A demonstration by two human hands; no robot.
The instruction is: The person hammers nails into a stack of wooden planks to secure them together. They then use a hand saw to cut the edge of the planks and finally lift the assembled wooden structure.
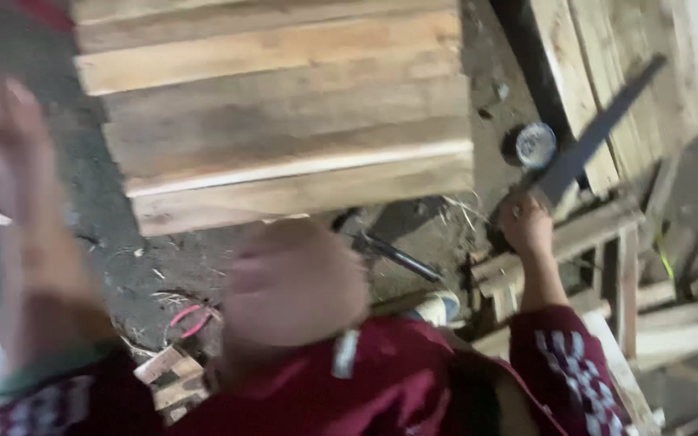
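A person in a dark red patterned sleeve gripped a saw (587,141) in the right hand (527,226), fingers wrapped tight around its handle, just right of a stack of pale wooden planks (284,121) on a dusty floor. The blade's long axis ran up and to the right from that fist, its tip pointing away from the stack toward more boards (591,73) standing farther right. The right forearm reached forward and up, wrist roughly in line with the blade. A round metal lid-like object (536,144) lay between the stack and the blade, just beside the dark steel.

The left hand (10,137) was raised left of the stack, well apart from the saw and heavily blurred; whether its fingers were spread or curled cannot be told. The right hand was plainly the 1 at the tool. A blurred pinkish shape filled the foreground below the stack, too smeared to identify. A slatted wooden frame (607,266) lay below the right hand, right of the stack.
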